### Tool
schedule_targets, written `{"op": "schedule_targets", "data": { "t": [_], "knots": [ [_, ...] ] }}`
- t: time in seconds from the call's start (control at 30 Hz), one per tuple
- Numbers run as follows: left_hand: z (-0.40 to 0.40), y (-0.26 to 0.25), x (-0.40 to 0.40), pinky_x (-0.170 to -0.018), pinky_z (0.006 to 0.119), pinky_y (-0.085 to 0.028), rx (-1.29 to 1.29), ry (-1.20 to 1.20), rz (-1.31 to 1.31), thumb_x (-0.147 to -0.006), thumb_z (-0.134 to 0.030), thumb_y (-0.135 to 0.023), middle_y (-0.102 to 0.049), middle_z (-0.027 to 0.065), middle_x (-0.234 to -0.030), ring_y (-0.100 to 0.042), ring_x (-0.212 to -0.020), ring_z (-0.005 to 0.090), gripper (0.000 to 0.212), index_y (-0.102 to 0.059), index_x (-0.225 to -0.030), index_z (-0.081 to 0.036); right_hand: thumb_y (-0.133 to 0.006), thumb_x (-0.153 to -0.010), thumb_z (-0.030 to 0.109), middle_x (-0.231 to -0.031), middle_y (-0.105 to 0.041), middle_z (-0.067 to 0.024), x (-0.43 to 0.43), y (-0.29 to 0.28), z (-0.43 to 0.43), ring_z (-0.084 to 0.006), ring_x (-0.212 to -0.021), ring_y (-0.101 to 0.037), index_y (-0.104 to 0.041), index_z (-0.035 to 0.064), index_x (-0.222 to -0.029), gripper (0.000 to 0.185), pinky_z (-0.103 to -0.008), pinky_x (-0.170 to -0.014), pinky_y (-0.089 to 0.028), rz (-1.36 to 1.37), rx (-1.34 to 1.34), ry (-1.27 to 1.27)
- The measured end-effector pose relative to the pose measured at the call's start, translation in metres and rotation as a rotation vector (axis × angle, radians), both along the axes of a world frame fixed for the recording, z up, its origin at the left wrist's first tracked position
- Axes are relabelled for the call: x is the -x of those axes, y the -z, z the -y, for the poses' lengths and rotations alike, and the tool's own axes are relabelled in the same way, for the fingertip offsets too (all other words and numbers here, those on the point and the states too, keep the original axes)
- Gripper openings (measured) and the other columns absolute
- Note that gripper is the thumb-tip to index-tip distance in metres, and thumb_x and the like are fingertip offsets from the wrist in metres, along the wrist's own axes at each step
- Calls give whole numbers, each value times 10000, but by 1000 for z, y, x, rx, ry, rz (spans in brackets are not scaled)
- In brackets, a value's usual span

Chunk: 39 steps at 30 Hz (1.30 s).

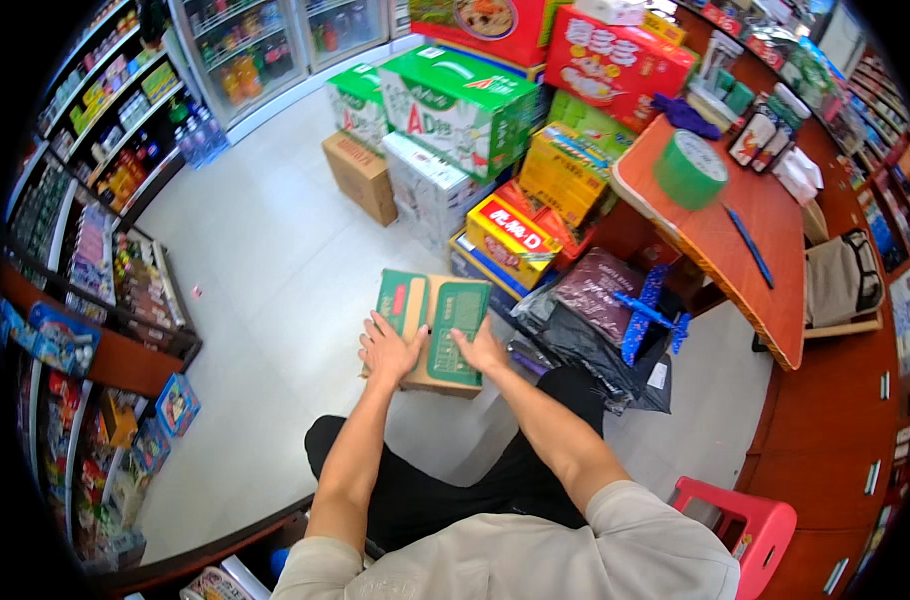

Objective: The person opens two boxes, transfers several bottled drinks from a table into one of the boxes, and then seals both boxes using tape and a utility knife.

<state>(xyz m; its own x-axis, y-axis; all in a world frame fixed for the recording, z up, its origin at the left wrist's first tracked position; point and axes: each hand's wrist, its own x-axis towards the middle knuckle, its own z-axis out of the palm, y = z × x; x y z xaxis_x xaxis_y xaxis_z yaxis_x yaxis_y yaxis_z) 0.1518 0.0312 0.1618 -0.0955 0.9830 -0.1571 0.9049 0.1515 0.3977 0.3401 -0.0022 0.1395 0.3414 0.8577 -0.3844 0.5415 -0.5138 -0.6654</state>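
Observation:
Between my knees is a closed brown cardboard box [455,304] with green printed panels on top. My left hand [389,351] grips its left side, with the fingers spread over the edge and the thumb on the top. At the right edge, my right hand [485,349] has its thumb on the top face, while its other fingers go down the side, partly hidden. The box's underside is out of sight, so I cannot tell whether it touches the floor.
Stacked cartons, including a green-and-white carton [458,105] and a yellow box [511,238], stand ahead. Dark plastic bags [590,322] and a blue toy plane [642,311] lie to the right. Green tape [691,169] sits on a wooden table [747,277]. A pink stool [762,525] is behind right.

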Motion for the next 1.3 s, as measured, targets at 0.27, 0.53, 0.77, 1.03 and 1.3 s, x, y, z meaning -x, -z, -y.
{"op": "schedule_targets", "data": {
  "t": [0.27, 0.53, 0.77, 1.03, 1.3],
  "knots": [
    [28, -14, -31, -1106, 712, -21, 39, 203, -141, -729, -837, -521, -4, 170, -1636, 33, -1450, 527, 1041, -199, -1565, -306, -680, -869, 350, -1450, -351, -293, -6, -66, 27, -491, -1256, -464, -312, -49, -1436, 785, -509, -1031, -412, 217, -588, -211],
    [29, -21, -25, -1099, 719, -11, 61, 204, -143, -742, -829, -514, -2, 167, -1636, 44, -1448, 531, 1028, -217, -1563, -287, -612, -711, 20, -1111, -619, -126, -147, -394, 66, -350, -1048, -534, -622, 35, -1095, 385, -446, -903, -439, 1070, -1233, -130],
    [28, -19, -24, -1096, 723, -23, 39, 202, -116, -738, -834, -516, 3, 179, -1634, 44, -1447, 533, 1046, -194, -1568, -284, -667, -791, 106, -1127, -644, -119, -205, -423, 42, -329, -1097, -540, -667, 34, -1053, 272, -457, -905, -465, 1190, -377, -373],
    [28, -16, -24, -1089, 726, -33, 47, 230, -76, -731, -850, -502, -6, 203, -1629, 44, -1441, 546, 1072, -183, -1572, -267, -678, -764, -41, -997, -643, -169, -139, -375, 53, -348, -1061, -606, -629, -23, -968, 211, -407, -912, -485, 373, -1097, -488],
    [28, -5, -13, -1074, 732, -75, -31, 271, -89, -762, -832, -483, -37, 236, -1616, 2, -1427, 566, 1038, -211, -1568, -237, -649, -714, 85, -990, -664, -45, -45, -312, 38, -231, -1022, -621, -700, 53, -891, 186, -433, -937, -490, 1012, -1348, -771]
  ]
}}
